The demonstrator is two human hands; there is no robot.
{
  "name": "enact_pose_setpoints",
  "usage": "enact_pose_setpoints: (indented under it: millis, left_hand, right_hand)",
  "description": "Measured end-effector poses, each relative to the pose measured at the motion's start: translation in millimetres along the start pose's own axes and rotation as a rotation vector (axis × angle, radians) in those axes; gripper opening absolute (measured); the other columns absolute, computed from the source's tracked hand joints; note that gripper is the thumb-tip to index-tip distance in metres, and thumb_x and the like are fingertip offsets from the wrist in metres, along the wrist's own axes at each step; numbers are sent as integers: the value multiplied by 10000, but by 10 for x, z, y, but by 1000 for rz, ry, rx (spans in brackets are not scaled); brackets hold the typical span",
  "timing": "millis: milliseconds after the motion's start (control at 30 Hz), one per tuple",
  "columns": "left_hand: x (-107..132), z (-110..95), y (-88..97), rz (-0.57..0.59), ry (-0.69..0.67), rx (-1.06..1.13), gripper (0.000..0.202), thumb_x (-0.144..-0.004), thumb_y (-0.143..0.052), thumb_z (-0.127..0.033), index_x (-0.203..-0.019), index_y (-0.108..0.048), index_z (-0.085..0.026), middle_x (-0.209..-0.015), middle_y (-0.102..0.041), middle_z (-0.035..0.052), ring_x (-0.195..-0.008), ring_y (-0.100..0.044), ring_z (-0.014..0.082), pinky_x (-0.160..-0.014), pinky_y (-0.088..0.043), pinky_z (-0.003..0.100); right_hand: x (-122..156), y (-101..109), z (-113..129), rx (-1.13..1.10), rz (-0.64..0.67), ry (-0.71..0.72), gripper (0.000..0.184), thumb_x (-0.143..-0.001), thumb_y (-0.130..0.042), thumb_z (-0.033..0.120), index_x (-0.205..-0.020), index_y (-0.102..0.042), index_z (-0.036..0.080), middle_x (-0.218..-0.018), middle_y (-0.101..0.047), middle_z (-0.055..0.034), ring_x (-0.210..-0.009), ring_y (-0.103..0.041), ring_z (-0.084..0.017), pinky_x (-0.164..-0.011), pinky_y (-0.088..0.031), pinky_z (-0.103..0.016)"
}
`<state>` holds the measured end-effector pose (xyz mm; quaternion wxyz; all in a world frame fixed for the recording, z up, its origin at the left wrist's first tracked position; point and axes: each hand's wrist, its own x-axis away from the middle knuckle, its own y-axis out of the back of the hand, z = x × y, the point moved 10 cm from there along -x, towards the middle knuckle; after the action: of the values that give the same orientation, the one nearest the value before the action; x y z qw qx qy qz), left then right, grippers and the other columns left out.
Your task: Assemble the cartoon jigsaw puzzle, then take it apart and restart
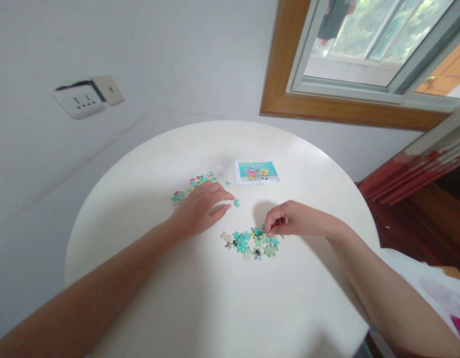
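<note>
My left hand point(206, 208) lies palm down with thumb and index finger apart. Its index fingertip is at a single teal puzzle piece point(236, 203); whether it touches cannot be told. Beneath and behind that hand spreads a pile of loose puzzle pieces point(178, 197), partly hidden by it. My right hand point(289, 220) is closed in a pinch at the edge of a second group of puzzle pieces point(241, 242), its fingertips on a puzzle piece mostly hidden by them. Teal, pale green and yellow pieces make up this nearer group; some seem to touch or overlap.
Beyond the hands, a picture card point(257, 172) with a pink and a yellow cartoon figure lies on the round white table point(222, 308). One stray puzzle piece point(227, 183) is left of it. Behind stand a wall with a socket point(80, 102) and a wood-framed window point(349, 107).
</note>
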<state>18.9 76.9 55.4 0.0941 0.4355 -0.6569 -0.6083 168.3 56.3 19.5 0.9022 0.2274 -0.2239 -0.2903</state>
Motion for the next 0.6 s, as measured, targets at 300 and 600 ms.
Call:
enact_pose_setpoints:
  millis: [300,600]
  left_hand:
    - [4,-30,8,-6,-22,3,188,-920,-515,-237,-1040,-652,-191,-974,-623,66,-963,-550,221,-911,-429,381]
    - [14,-42,-81,40,-36,-26,216,-908,-510,-212,-1050,-670,-189,-978,-609,75,-979,-535,228,-899,-427,377]
  right_hand:
    - [44,41,-47,-66,20,-19,179,-818,-638,337,-848,-701,173,-727,-647,-6,-638,-562,-109,-589,-434,-225]
    - [-106,490,-34,95,-711,38,110,-825,-632,249,-792,-724,197,-807,-664,-34,-759,-568,-145,-693,-420,-267]
